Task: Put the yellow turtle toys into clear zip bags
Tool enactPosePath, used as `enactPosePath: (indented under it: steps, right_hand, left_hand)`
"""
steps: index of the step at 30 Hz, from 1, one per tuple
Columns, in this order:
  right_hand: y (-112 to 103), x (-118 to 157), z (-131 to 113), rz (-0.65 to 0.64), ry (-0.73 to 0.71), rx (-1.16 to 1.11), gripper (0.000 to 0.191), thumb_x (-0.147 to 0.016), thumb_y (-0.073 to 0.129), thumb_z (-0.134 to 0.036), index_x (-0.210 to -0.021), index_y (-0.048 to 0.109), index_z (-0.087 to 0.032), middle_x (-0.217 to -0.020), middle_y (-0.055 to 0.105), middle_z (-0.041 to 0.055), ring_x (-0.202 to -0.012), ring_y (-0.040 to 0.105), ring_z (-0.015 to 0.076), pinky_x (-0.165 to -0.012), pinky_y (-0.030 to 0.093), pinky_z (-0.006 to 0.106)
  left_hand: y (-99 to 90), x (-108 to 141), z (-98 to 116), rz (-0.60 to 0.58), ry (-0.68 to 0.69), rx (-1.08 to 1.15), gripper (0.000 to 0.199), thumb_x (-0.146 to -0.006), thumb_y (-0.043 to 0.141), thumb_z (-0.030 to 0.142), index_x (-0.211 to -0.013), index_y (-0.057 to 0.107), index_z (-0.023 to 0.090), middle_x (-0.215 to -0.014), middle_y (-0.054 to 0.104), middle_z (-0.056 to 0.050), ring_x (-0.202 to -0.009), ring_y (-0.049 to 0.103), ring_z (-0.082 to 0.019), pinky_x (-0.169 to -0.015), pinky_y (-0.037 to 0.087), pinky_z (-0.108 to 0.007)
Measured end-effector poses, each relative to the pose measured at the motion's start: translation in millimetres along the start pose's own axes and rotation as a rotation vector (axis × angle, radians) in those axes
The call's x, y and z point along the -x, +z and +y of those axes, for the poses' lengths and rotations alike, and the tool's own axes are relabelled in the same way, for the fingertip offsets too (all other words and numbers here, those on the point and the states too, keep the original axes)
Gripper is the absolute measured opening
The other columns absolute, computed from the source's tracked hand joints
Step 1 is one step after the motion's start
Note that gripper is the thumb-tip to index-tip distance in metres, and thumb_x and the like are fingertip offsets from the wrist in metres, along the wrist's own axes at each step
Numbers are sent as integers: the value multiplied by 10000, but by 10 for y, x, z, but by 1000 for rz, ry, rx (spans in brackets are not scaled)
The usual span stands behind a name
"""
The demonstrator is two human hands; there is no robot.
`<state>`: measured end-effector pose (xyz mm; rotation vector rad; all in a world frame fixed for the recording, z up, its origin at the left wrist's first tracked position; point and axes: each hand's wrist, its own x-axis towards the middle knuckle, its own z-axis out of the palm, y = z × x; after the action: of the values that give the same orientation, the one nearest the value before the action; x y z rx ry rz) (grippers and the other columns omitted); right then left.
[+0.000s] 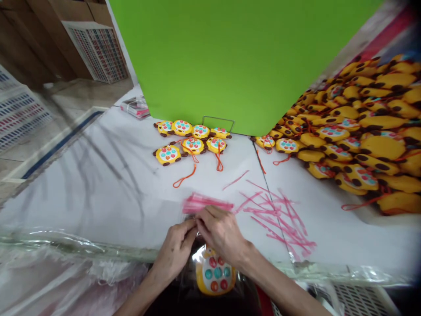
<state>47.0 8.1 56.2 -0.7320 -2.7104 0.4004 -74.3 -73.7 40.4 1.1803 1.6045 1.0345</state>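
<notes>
Near the table's front edge, my left hand and my right hand meet with fingers pinched together at the top of a clear plastic bag. Inside the bag hangs a yellow toy with red, teal and orange round buttons, below my right hand. Just beyond my fingertips lies a bundle of pink strips. Loose pink strips are scattered to the right. Several similar yellow toys with orange cords lie in two rows farther back on the white table.
A large green panel stands at the back. A big pile of yellow toys fills the right side. A small stack of packets lies at the back left. White crates stand on the floor beyond.
</notes>
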Motion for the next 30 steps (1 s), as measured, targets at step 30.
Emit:
enactPosePath:
  steps: [30]
  right_hand:
    - [-293, 438, 638, -216, 464, -519, 122, -767, 607, -265, -786, 668, -161, -676, 667, 17, -607, 591, 149, -556, 451, 253]
  left_hand:
    - [-81, 54, -189, -47, -164, 193, 181, -845, 465, 354, -821, 520, 182, -762, 624, -5, -701, 564, -150, -624, 414, -229]
